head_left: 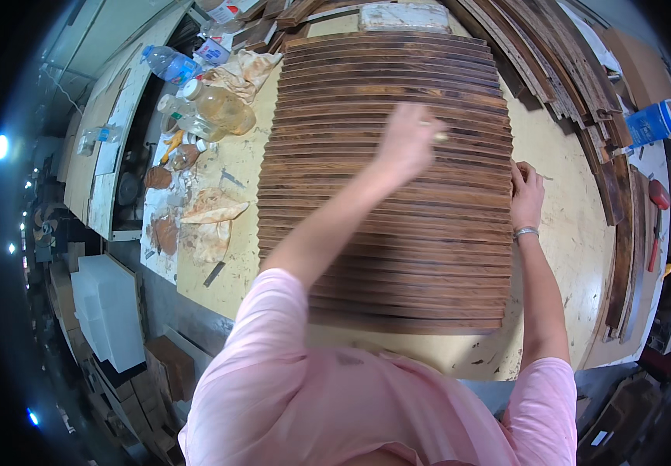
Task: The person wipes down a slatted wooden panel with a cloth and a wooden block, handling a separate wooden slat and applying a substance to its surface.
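Workshop table point(560, 233) carries overlapping dark wood slats point(390, 225); left hand point(407, 140) pinches a small stick over them, right hand point(527, 194) grips their right edge, oil bottles point(223, 109) upper left.

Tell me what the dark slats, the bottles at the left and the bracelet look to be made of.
Dark slats: wood by the look, stained brown, with visible grain streaks and a slight sheen. Bottles: probably clear plastic; one holds a yellowish liquid, another has a blue tint. Bracelet on the right wrist: seemingly metal, silvery and shiny, though too small to be sure.
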